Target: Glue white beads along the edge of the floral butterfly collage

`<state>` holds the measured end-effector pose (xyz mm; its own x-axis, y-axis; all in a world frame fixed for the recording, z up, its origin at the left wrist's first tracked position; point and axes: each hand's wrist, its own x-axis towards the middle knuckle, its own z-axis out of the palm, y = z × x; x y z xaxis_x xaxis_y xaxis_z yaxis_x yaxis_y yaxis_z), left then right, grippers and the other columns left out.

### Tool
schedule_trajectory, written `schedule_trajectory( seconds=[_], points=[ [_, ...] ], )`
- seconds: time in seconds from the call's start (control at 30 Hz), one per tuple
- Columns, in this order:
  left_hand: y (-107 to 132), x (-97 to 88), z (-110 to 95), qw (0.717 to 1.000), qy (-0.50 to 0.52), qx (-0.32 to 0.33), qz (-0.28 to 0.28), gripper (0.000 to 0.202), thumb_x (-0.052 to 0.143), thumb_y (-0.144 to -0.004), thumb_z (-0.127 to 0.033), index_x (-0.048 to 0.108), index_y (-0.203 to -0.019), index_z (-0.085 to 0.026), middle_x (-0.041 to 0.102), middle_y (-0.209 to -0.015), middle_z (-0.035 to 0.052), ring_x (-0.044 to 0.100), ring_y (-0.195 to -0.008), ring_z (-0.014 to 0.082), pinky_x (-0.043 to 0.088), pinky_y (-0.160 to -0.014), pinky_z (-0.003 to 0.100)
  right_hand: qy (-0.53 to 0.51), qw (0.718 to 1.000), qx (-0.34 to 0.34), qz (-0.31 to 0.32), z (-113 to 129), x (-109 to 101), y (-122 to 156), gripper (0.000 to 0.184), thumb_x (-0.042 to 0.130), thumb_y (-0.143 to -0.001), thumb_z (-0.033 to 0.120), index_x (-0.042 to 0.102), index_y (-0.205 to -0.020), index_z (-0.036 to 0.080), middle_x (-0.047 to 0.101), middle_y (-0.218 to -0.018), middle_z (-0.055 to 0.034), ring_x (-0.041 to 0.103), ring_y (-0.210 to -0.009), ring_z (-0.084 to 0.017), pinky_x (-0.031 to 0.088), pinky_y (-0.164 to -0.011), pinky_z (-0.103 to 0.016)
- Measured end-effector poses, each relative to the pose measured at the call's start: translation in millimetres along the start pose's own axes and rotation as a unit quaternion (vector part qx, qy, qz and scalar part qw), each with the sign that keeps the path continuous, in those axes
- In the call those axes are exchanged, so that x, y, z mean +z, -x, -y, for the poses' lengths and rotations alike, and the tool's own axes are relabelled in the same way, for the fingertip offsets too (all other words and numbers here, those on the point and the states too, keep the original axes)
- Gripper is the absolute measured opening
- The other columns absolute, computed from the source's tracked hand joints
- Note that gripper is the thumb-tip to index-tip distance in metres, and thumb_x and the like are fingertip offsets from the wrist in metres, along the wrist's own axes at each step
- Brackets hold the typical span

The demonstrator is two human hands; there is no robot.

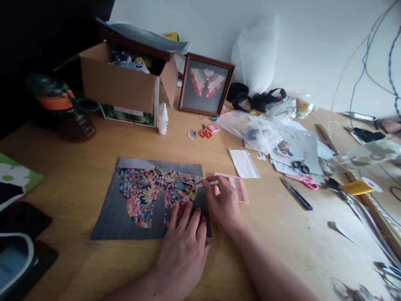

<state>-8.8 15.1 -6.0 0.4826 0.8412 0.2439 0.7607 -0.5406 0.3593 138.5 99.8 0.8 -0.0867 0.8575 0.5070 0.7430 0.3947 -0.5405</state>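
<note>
A dark grey sheet (105, 224) lies on the table with a floral, cape-shaped piece (137, 189) on it. Small pearl-like beads (169, 173) run along the top edge of the floral piece. My left hand (185, 238) rests flat on the lower right of this piece, fingers spread. Pinched in my right hand (225, 202) is a thin white stick (213, 182), its tip at the right edge of the piece. A pink tray (242, 191) with small contents sits partly hidden behind my right hand.
A small white bottle (163, 120), orange-handled scissors (205, 132) and a framed collar-shaped picture (206, 84) are beyond the sheet. To the right lie a dark cutter (296, 193), pink scissors (306, 181) and papers (305, 146). A drink bottle (65, 111) and an open carton (121, 92) stand back left.
</note>
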Motion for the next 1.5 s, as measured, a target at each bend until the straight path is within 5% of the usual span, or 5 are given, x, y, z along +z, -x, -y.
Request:
schedule_trajectory(
  seconds=[0.87,1.5],
  points=[
    [-1.3,-0.2,-0.5,1.0,-0.013,0.001,-0.003,0.042,0.061,-0.09,-0.042,0.062,-0.118,-0.012,0.057,-0.132,0.0119,0.039,-0.133,0.031,0.017,-0.118,0.052,0.018,0.999,0.014,-0.042,-4.8,-2.4,0.7,0.015,0.053,-0.095,0.028,0.057,-0.082,0.02,0.065,-0.076,-0.0009,0.06,-0.073,-0.017,0.043,-0.072,-0.031],
    [0.8,1.4,-0.4,1.0,-0.006,-0.001,-0.006,0.04,0.06,-0.089,-0.04,0.062,-0.118,-0.012,0.057,-0.132,0.012,0.038,-0.134,0.0312,0.014,-0.119,0.051,-0.007,1.0,0.0,0.0,-2.3,-0.8,0.1,0.015,0.053,-0.095,0.028,0.055,-0.082,0.021,0.064,-0.078,-0.0018,0.059,-0.076,-0.018,0.043,-0.074,-0.033]
  ],
)
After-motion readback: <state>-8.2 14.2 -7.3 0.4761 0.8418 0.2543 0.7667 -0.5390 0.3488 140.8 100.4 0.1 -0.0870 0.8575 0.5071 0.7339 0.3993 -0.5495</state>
